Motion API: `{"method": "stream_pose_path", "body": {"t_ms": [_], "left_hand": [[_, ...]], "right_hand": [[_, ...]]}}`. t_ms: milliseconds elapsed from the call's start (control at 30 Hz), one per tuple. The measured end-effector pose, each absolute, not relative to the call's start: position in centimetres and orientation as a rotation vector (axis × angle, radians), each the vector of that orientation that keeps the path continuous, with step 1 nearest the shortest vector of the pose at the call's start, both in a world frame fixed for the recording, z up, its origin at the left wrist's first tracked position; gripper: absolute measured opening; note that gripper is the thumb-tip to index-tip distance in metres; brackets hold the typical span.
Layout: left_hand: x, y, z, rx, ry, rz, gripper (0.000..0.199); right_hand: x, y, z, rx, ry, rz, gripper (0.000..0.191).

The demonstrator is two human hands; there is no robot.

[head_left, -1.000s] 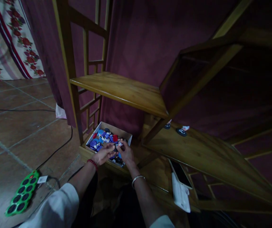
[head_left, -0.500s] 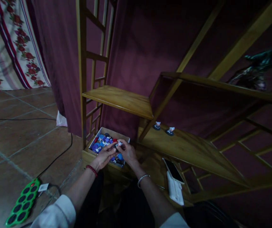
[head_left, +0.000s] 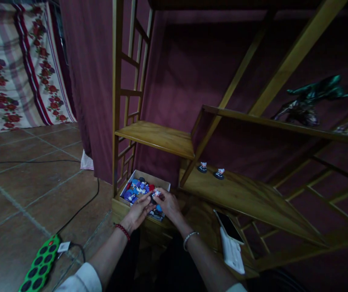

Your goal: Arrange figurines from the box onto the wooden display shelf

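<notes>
Between my two hands is a small cat-like figurine (head_left: 156, 193) with a white head and a dark base. My left hand (head_left: 138, 211) closes on its base side, fingers pressed together. From the other side my right hand (head_left: 168, 205) pinches it near the head. Both hands are over the front right part of an open cardboard box (head_left: 158, 183), which holds several blue, purple and red figurines (head_left: 134, 190). On the shelf to the right, two similar figurines stand upright, one (head_left: 203, 167) a little left of the other (head_left: 219, 174).
A wooden display rack (head_left: 155, 138) surrounds the box. Right of my hands lie a phone (head_left: 229, 227) and a white object (head_left: 231, 250). A dark green sculpture (head_left: 314, 97) stands on a higher shelf. A green power strip (head_left: 40, 263) with cords lies on the tiled floor.
The view has shifted, so everything sits a little lower and mostly further right in the picture. Both hands keep hold of the figurine over the box, with little visible change in grip.
</notes>
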State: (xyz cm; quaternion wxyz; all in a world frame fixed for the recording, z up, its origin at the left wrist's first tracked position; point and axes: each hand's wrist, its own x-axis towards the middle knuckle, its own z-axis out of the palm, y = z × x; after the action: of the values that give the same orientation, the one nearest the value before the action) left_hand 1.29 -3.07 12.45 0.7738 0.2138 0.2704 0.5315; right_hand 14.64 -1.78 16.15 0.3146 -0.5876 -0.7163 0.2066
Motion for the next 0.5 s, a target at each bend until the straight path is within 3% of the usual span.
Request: {"method": "stream_pose_path", "body": {"t_ms": [500], "left_hand": [[0.7,-2.2,11.5,0.443,0.526,1.205,0.028]], "right_hand": [[14.3,-0.6,17.3,-1.539,-2.042,0.549,0.032]]}}
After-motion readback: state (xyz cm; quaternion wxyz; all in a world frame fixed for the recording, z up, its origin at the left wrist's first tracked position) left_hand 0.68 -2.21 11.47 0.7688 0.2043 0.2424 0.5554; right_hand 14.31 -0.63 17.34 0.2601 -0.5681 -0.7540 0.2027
